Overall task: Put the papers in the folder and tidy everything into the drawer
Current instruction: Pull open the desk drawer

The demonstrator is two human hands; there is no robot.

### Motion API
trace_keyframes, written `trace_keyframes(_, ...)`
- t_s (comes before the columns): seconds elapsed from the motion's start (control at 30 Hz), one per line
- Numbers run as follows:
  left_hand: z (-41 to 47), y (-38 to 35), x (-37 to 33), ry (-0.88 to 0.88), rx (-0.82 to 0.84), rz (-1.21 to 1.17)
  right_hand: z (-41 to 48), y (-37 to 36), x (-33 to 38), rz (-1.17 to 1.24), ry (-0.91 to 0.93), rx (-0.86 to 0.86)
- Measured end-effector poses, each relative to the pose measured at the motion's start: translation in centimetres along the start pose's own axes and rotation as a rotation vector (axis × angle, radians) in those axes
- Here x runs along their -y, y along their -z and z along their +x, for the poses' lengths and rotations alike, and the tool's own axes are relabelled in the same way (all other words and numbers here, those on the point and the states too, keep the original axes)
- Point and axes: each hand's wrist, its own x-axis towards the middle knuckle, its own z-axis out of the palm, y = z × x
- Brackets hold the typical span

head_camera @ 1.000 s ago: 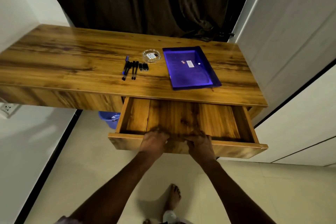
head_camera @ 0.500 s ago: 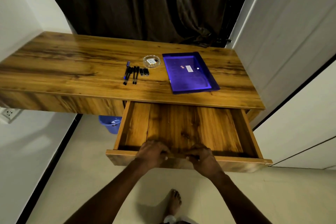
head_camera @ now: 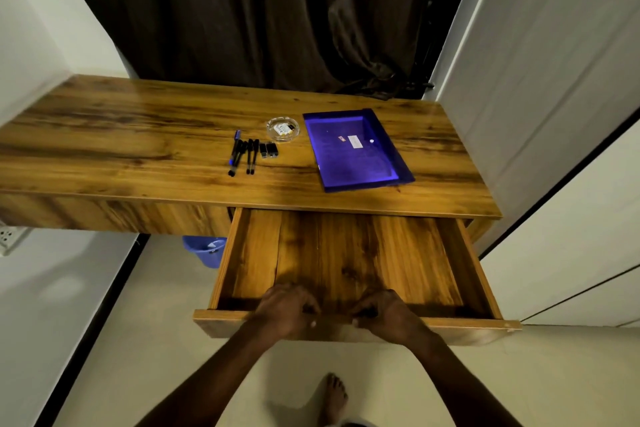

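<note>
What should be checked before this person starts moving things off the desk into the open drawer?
1. Is the drawer pulled out far enough for the folder? Ok, it looks wide and deep enough.
2. Room on the drawer floor: ok, the visible part is bare wood, though the near strip is hidden.
3. Hands free to pick things up: not ok. The left hand and the right hand both grip the drawer's front edge.
4. Papers inside the folder: cannot tell. It lies flat on the desk, and no loose sheets are in view.
5. Are the pens gathered? Ok, they lie together beside the glass dish.
</note>
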Motion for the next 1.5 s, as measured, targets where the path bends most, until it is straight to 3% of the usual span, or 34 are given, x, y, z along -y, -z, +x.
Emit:
trace_keyframes(0.27,0.1,0.6,-0.4,-0.007,0.125,-0.021,-0.5,0.8,0.3,0.067,0.028,0.129)
trace_keyframes(0.77,-1.7,-0.1,-0.5,-0.06,0.213,-0.091,-2.9,0.3,0.8,0.051,0.048,0.188)
trace_keyframes(1.13,1.4,-0.1,-0.2,-0.093,0.351,-0.223,-1.2,2.0,0.7,0.093,0.069,0.362)
trace_keyframes(1.37,5.9,1.8,-0.4,-0.016,0.149,-0.388,4.4,3.8,0.5,0.129,-0.018,0.039)
trace_keyframes(1.5,9.3,4.5,-1.2,0.039,-0.024,-0.515,8.1,7.3,2.1,0.132,0.096,-0.195)
